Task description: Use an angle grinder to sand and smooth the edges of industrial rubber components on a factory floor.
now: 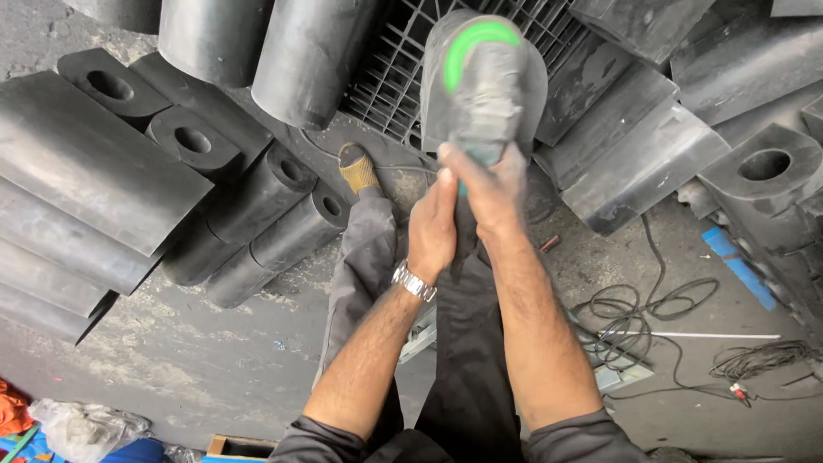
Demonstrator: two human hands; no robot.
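Both hands work at a raised shoe (480, 77): the right hand (489, 193) grips its heel, the left hand (433, 227) clasps just below, at the trouser cuff. The shoe looks mid-fitting; firm, steady pulling seems needed.

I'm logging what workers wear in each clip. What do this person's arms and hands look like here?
Both forearms are bare, with dark grey sleeves pushed up near the elbows. The left hand has a silver metal-link wristwatch at its wrist. The right hand wears no glove, ring or band.
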